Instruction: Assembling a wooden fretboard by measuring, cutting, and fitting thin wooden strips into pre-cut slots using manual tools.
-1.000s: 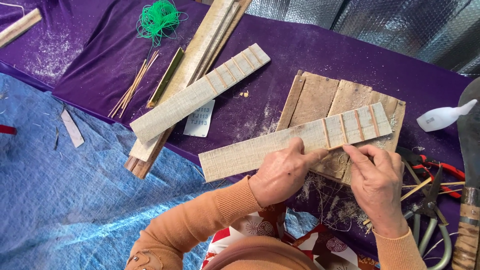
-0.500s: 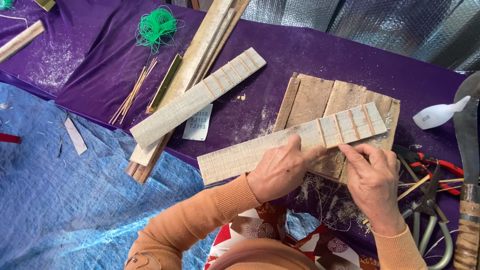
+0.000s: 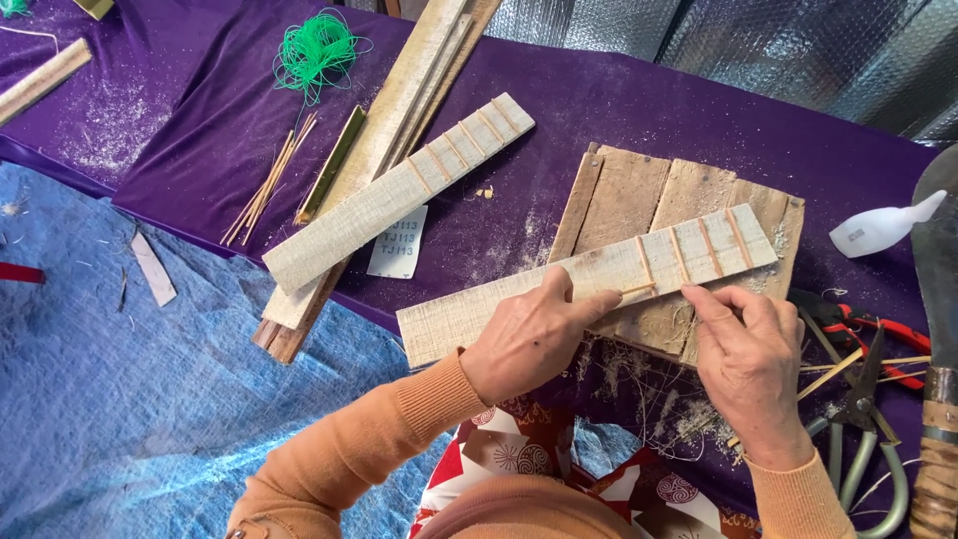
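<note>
A pale wooden strip (lying across a worn plank board) is pressed down by the left hand, while a thin sliver is pinched against it by the right hand.

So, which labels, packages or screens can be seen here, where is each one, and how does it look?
Paper label: on the purple cloth, partly under the upper pale wood strip; small white rectangle with dark print.
Bottle sticker: on the white squeeze bottle at the right edge; small, pale, with tiny print.
No screens or signs are in view.
</note>
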